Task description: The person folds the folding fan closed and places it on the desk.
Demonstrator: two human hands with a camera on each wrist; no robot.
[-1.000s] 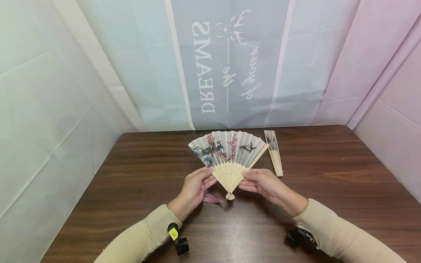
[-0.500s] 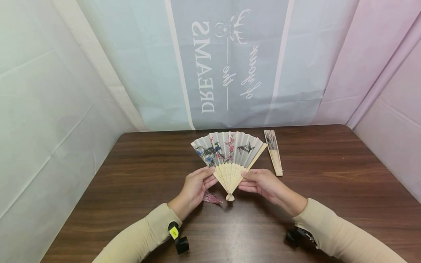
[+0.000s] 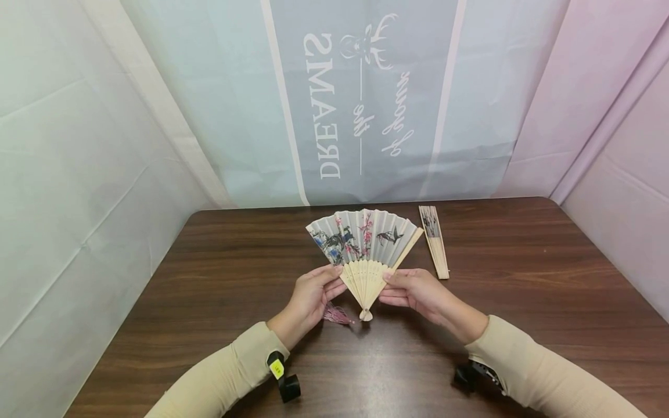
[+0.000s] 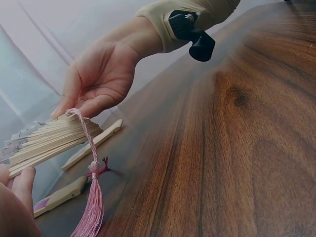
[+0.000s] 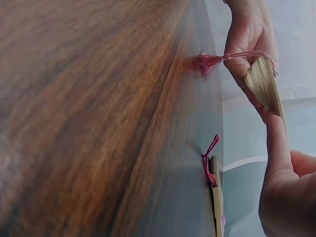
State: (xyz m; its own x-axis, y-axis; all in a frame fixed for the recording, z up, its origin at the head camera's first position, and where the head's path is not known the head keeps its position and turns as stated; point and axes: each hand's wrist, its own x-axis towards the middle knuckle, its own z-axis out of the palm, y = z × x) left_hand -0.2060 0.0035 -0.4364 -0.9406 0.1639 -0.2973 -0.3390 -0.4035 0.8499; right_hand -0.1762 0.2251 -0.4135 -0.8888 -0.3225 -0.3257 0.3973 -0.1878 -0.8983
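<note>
A hand fan point(image 3: 360, 238) with pale wooden ribs and grey fabric, printed with blossoms and a bird, is spread in a wide arc above the table. The left hand point(image 3: 312, 295) pinches its left edge, thumb in front. On its right edge, the right hand point(image 3: 418, 293) pinches the ribs with thumb and fingers. From the pivot end hangs a pink tassel point(image 4: 91, 202), draped toward the left hand in the head view. Behind the right hand lies a folded fan point(image 3: 435, 244) on the table. The left wrist view shows another wooden-handled piece point(image 4: 61, 197) below the held fan.
The dark wood table point(image 3: 230, 261) extends around both hands. A printed cloth backdrop point(image 3: 366, 116) hangs along its far edge, with pale cloth walls at both sides. A dark red cord point(image 5: 211, 165) is on one item lying on the table.
The spread fan has narrowed slightly, its left tip shifting right and its right tip shifting left a little. Both hands keep their pinch and have barely moved.
</note>
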